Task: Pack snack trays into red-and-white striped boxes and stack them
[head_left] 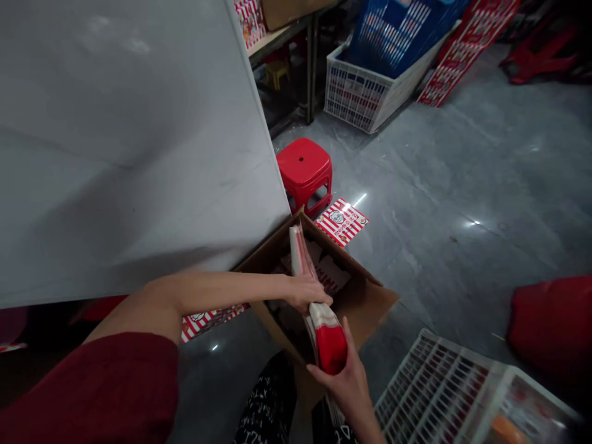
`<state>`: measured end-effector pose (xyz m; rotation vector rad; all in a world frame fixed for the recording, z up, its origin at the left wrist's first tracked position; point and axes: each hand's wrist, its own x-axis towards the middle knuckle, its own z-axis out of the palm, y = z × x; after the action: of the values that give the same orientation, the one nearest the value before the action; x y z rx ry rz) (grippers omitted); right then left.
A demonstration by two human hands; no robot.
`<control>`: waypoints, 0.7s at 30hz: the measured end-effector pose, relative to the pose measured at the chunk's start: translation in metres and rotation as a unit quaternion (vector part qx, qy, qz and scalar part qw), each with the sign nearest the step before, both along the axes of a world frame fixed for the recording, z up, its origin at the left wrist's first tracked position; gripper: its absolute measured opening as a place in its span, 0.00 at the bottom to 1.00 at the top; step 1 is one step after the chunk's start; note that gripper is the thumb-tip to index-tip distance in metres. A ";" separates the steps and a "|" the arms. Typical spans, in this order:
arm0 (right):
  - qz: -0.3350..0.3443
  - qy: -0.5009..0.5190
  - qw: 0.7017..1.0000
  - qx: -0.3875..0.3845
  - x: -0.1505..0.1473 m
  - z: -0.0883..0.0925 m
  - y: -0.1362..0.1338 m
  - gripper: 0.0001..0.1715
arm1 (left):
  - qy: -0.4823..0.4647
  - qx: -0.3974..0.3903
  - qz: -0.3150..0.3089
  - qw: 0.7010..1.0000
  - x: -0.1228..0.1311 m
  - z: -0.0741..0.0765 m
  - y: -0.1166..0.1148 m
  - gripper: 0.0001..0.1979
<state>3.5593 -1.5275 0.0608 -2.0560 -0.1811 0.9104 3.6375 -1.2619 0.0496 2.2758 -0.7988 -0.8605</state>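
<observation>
A stack of flat red-and-white paper packaging [322,316] is held on edge over an open cardboard box [377,302]. My left hand [309,292] reaches across and closes over the middle of the stack's top edge. Around its near end, by the bright red part, my right hand [345,370] is wrapped with the thumb on one side and the fingers on the other. Inside the box, more printed pale pieces [333,274] lie beneath the stack. How deep they go is hidden.
A white tabletop [139,154] fills the left. Beyond the box stand a red stool [305,161] and a striped printed sheet [343,221] on the floor. White crates stand at lower right [435,382] and at the back [356,92], the latter with a blue basket [393,37].
</observation>
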 end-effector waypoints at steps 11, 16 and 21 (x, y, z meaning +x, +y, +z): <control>-0.077 -0.125 0.982 -0.120 0.020 0.018 0.021 0.33 | -0.015 0.051 -0.017 0.998 0.033 0.028 -0.023 0.22; -0.064 -0.135 0.985 -0.085 0.062 0.129 0.016 0.35 | -0.027 -0.030 0.078 0.996 0.029 0.119 0.018 0.30; -0.039 -0.218 0.970 -0.104 0.078 0.264 -0.029 0.39 | -0.019 -0.307 0.532 0.789 -0.075 0.179 0.023 0.31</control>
<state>3.6376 -1.5568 0.3250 -2.4228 -0.2453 0.4321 3.5630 -1.2389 0.2286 1.6998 0.2558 0.0127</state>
